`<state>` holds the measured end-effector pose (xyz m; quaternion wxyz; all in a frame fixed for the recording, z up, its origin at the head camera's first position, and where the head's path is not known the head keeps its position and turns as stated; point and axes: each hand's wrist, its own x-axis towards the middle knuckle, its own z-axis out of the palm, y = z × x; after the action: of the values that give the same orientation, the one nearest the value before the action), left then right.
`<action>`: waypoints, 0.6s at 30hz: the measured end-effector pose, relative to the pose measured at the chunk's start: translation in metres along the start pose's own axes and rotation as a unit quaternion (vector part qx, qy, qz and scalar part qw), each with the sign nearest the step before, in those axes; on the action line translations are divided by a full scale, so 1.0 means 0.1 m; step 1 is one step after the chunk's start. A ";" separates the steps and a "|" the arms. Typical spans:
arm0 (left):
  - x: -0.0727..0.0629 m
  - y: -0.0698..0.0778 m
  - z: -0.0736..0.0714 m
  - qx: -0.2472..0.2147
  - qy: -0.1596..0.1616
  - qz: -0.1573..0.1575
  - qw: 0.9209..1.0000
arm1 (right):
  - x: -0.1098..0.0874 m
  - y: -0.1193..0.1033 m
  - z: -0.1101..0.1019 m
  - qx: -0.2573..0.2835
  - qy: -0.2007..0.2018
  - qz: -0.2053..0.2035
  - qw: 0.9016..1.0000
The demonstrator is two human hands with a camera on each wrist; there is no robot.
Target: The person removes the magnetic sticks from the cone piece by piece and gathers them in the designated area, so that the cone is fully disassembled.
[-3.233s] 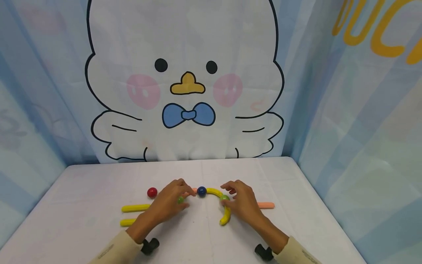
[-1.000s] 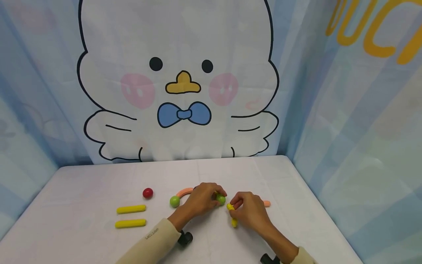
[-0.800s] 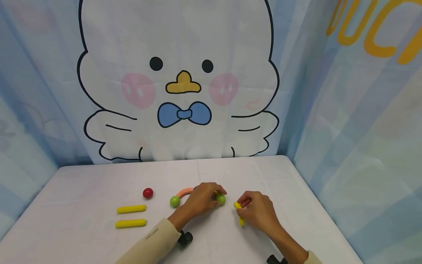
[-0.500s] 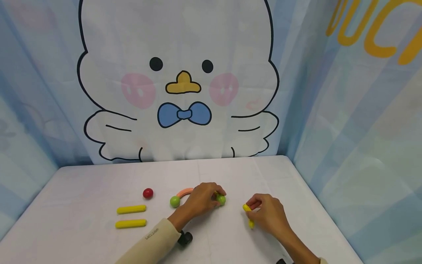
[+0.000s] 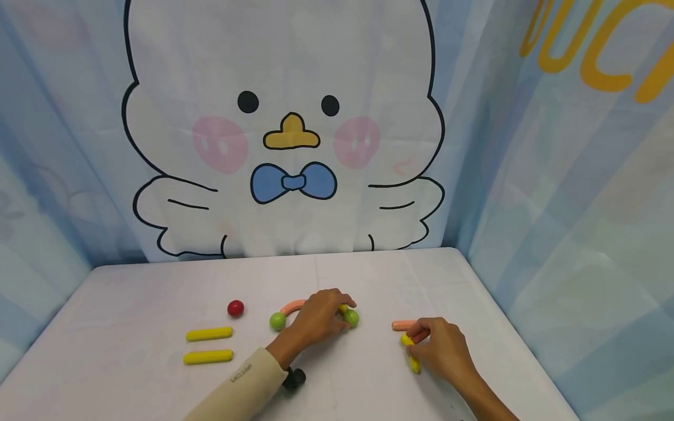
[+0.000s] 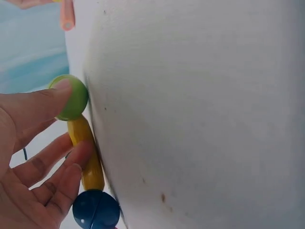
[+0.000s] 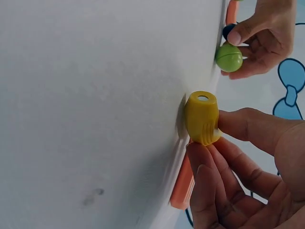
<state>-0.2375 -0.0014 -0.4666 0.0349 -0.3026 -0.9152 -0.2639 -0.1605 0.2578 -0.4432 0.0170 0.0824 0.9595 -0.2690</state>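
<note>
My left hand (image 5: 318, 318) pinches a green ball (image 5: 350, 318) at the right end of a joined arch. In the left wrist view its thumb lies on that ball, and other fingers touch a yellow curved rod (image 6: 78, 130) that runs to a blue ball (image 6: 96, 210). An orange curved rod (image 5: 292, 306) and another green ball (image 5: 277, 321) form the arch's left side, partly behind the hand. Further right, my right hand (image 5: 444, 348) holds a separate yellow curved rod (image 5: 413, 362) between thumb and fingers; its hollow end (image 7: 203, 98) faces the right wrist camera.
A straight orange rod (image 5: 402, 325) lies just beyond my right hand, partly covered. On the left of the white table (image 5: 131, 351) are two straight yellow rods (image 5: 209, 334) and a red ball (image 5: 236, 308). A printed curtain (image 5: 295, 222) stands behind the table.
My left hand has shifted from the arch's left side to the right-end green ball. My right hand has pulled the second yellow curved rod off that ball and carried it right, toward the orange rod.
</note>
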 end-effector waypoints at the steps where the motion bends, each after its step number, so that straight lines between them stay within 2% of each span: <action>1: 0.00 0.00 0.00 0.003 -0.001 -0.001 1.000 | 0.00 0.01 0.00 0.001 -0.001 0.002 1.000; 8: -0.02 -0.02 -0.01 0.011 -0.006 0.010 1.000 | -0.01 0.03 0.02 0.004 -0.005 0.002 1.000; 18: -0.07 -0.02 -0.01 -0.006 -0.021 0.026 0.999 | 0.00 0.05 0.04 0.005 -0.003 0.001 1.000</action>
<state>-0.2337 -0.0072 -0.4682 0.0203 -0.3317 -0.9060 -0.2621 -0.1599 0.2598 -0.4488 0.0198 0.0823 0.9580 -0.2740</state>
